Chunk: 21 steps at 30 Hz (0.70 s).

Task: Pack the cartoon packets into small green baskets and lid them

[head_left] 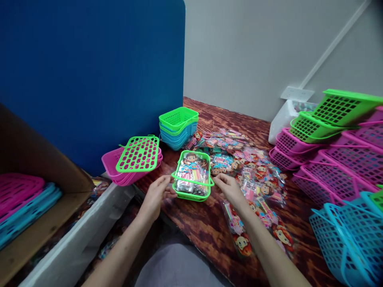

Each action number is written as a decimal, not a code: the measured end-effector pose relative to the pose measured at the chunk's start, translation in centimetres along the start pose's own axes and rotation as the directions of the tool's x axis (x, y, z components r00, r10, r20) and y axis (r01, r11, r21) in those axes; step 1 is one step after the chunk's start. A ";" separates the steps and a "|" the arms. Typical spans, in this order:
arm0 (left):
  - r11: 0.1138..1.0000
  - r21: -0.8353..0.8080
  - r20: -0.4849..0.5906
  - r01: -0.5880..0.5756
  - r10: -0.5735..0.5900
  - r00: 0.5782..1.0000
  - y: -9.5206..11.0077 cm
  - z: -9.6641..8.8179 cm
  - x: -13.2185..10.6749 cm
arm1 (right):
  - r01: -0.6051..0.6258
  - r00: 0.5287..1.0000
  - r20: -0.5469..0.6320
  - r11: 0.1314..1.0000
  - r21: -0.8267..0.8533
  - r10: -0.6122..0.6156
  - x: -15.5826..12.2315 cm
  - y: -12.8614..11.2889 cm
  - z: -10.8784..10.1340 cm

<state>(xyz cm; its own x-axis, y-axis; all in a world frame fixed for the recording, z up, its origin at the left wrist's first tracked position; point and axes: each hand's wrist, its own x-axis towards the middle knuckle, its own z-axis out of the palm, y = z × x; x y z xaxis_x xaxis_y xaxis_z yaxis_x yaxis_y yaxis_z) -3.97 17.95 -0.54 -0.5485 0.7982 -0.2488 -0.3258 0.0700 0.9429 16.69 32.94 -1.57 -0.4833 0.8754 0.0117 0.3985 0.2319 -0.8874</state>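
A small green plastic basket [191, 196] stands on the table in front of me, filled with clear packets of colourful pieces [193, 174] with a printed cartoon figure. Its thin green handle [191, 182] lies across the top of the packets. At the left end of that handle, the fingers of my left hand [158, 196] are closed in a pinch, with the lower ones against the basket's side. My right hand [230, 189] pinches at the handle's right end; its fingertips are partly hidden.
Loose cartoon packets [260, 179] are spread to the right. Behind stand nested green and blue baskets [178, 129]. A green lattice lid [139, 153] rests on pink baskets [127, 180] at left. Filled baskets [326, 163] are stacked at right. A cardboard box [68, 199] holds more lids.
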 end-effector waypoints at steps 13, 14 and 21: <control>0.924 0.375 -0.123 -0.076 0.131 0.984 -4.7 0.8 0.5 | 0.032 0.998 -0.028 0.820 -0.572 -0.059 12.2 -1.8 2.0; 0.900 0.427 -0.128 -0.082 0.150 0.980 -4.4 0.7 0.8 | 0.039 0.998 -0.017 0.797 -0.602 -0.062 12.3 -2.1 2.1; 0.635 0.762 -0.008 -0.128 0.206 0.979 -0.3 0.1 2.2 | 0.098 0.994 0.045 0.656 -0.748 -0.097 11.7 -4.0 1.8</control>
<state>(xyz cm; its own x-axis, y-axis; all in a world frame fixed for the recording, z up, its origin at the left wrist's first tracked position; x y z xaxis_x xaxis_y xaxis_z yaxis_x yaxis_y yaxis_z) -5.06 19.76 -1.37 -0.6097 0.7909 -0.0513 0.4494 0.3983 0.7996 8.08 41.50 1.31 -0.5540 0.8289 0.0770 0.7976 0.5550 -0.2363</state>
